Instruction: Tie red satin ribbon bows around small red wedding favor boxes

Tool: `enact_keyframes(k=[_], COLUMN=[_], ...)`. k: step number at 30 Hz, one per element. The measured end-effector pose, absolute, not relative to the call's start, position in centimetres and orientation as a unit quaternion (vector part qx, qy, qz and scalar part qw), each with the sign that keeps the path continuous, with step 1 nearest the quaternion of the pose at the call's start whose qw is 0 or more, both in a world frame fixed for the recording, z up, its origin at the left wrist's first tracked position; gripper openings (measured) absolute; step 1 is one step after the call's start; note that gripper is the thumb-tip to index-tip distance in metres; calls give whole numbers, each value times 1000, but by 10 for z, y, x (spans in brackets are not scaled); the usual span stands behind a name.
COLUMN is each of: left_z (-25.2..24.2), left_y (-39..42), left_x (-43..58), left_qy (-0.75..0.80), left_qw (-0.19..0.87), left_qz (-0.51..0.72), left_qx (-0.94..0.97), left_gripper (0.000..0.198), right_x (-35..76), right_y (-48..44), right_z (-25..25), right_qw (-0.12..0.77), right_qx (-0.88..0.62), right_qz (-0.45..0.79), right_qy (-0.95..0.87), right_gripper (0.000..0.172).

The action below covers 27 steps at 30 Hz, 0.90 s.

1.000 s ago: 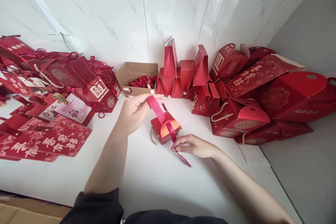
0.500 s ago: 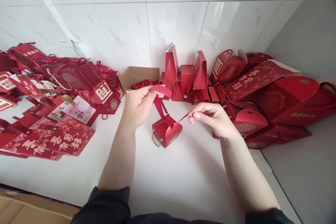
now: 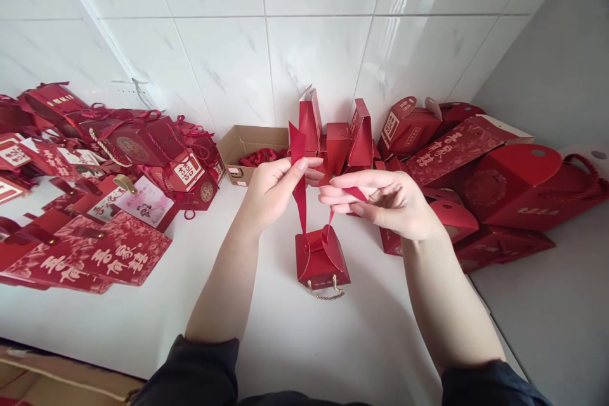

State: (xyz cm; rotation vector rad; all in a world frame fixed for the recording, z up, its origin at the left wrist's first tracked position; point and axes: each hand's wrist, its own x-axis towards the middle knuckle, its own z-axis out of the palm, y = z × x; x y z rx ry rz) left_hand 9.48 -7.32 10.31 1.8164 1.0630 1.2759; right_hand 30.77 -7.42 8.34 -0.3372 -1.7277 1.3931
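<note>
A small red gift box with a twisted rope handle stands on the white table between my forearms. A red ribbon comes up out of its top in two ends. Above the box's left side, my left hand pinches one end between thumb and fingers, and its tip sticks up past the thumb. My right hand, with fingers stretched to the left, grips the other end between thumb and fingers. The two hands are close together but apart.
An open cardboard box with red ribbons inside stands by the tiled wall. Upright red boxes are behind my hands. Larger red boxes pile up at the right. Red gift bags and tied boxes crowd the left.
The gift box has turned so its rope handle faces me, and sits slightly further right and nearer. My hands have come closer together, each still holding a ribbon end.
</note>
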Motion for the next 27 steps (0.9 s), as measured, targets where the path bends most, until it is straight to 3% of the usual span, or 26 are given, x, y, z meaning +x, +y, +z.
enact_keyframes(k=[5,9,16,20,27], left_z=[108,108,104,103,99], left_y=[-76,-77,-76,-78,-79], left_x=[97,98,106,115,117], left_qy=[388,376,359,336,268], left_qw=[341,344,375,390,475], left_qz=[492,497,494,482,430], left_qx=[701,702,698,709,719], left_gripper=[43,42,41,38,40], right_x=[308,302,291,280,272], right_y=[-80,-79,-74,-71,-67], right_z=[93,98,108,114,111], right_qw=[485,454,558,572,562], right_qx=[-116,-155,-219,-223,-238], right_qz=[537,522,342,361,454], right_qy=[-681,-705,-724,-702,-649], right_gripper=[30,20,10,5,14])
